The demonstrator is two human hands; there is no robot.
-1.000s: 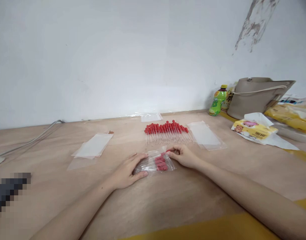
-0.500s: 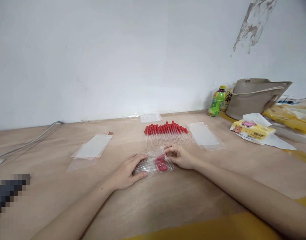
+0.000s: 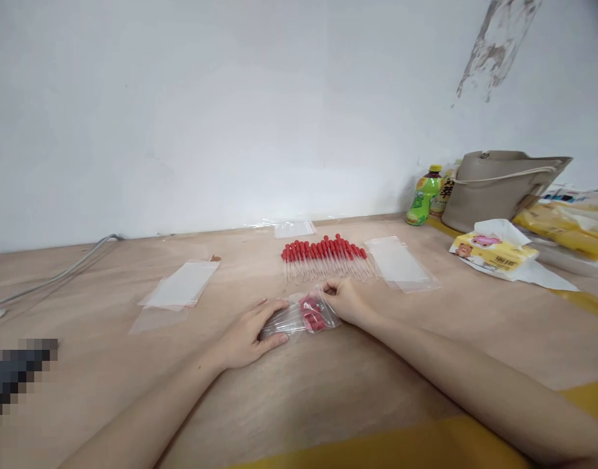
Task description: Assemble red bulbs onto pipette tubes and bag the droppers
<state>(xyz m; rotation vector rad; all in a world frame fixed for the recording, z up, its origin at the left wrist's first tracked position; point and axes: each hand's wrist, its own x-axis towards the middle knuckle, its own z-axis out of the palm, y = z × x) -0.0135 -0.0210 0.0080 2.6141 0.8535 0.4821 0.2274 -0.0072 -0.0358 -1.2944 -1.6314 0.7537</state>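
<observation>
A small clear plastic bag (image 3: 299, 317) with several red-bulbed droppers inside lies on the wooden table (image 3: 328, 391). My left hand (image 3: 245, 332) lies flat on the bag's left end, thumb against it. My right hand (image 3: 345, 301) pinches the bag's right end, fingers curled at the opening. Just beyond the bag, a row of several loose droppers with red bulbs (image 3: 326, 255) lies side by side.
Empty clear bags lie in stacks at the left (image 3: 182, 286), the right (image 3: 399, 262) and the back (image 3: 294, 228). A green bottle (image 3: 423, 195), a beige handbag (image 3: 494, 185) and a tissue pack (image 3: 494, 253) stand at the right. A grey cable (image 3: 49, 277) runs along the left.
My right hand has slid left along the bag's right end and closed its fingers on it, bunching the bag shorter. My left hand has stayed in place.
</observation>
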